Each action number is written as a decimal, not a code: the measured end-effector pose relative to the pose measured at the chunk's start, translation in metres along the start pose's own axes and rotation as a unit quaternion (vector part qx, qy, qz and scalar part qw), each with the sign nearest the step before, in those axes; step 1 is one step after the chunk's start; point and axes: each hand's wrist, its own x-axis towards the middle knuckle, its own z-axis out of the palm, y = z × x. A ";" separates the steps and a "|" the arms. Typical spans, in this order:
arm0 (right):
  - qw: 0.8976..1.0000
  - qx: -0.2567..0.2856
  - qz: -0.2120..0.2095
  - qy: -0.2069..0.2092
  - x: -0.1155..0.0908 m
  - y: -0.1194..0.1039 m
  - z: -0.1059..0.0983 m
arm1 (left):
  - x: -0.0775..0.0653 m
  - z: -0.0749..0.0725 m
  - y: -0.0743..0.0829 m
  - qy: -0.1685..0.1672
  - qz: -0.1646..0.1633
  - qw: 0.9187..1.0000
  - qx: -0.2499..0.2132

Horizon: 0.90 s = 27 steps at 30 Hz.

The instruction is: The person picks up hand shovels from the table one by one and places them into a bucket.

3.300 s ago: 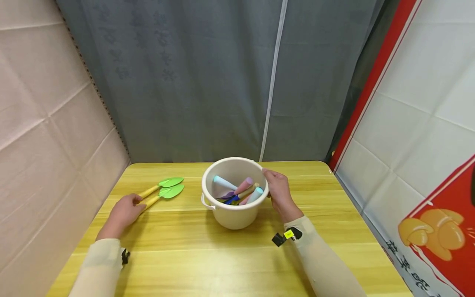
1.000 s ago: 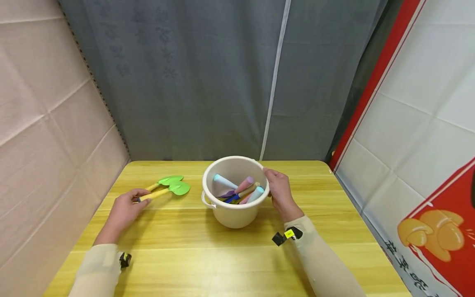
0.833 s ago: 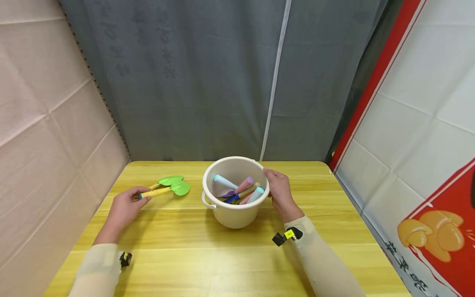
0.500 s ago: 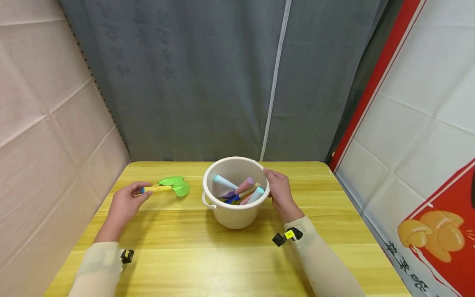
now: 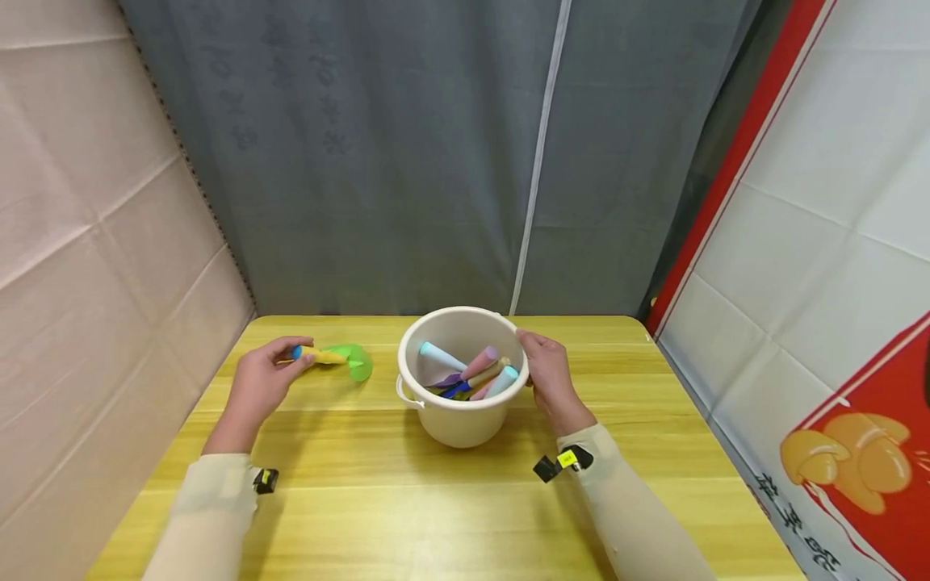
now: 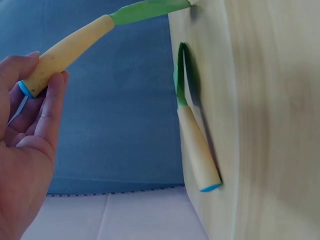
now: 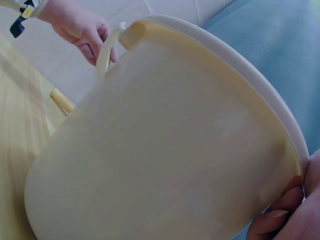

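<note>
My left hand (image 5: 265, 375) pinches the handle end of a small garden trowel (image 6: 75, 45), which has a yellow handle with a blue end and a green blade. Its handle is raised, and the blade tip points down close over the table. A second, similar trowel (image 6: 192, 135) lies on the table below; in the head view it is mostly hidden behind the first. My right hand (image 5: 554, 383) grips the rim of a cream bucket (image 5: 461, 424) at its right side. Inside the bucket lie several tools (image 5: 477, 367) with pink, light blue and tan handles.
The wooden table (image 5: 407, 516) has a grey-blue curtain (image 5: 378, 161) along its far edge. Pale cloth walls (image 5: 87, 242) stand at both sides. A carrying handle (image 5: 407, 394) hangs on the bucket's left side.
My left hand has taken hold of one trowel, lifted its handle end and carried it right and toward the back, leaving the other trowel on the table. Right hand and bucket stay put.
</note>
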 end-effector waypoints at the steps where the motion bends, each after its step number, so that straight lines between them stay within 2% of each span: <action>1: 1.000 0.000 0.000 -0.001 0.000 0.000 0.000 | 0.001 0.001 0.001 0.000 0.001 1.000 -0.002; 7: 1.000 0.004 0.001 -0.001 0.001 0.002 0.000 | 0.007 0.005 0.009 -0.001 0.009 1.000 -0.015; 19: 1.000 0.013 0.000 -0.002 0.000 0.001 0.000 | 0.010 0.014 0.017 0.024 0.007 0.999 -0.040; 27: 1.000 0.014 0.004 -0.003 0.001 0.001 0.000 | 0.011 0.016 0.028 0.013 -0.003 0.999 -0.046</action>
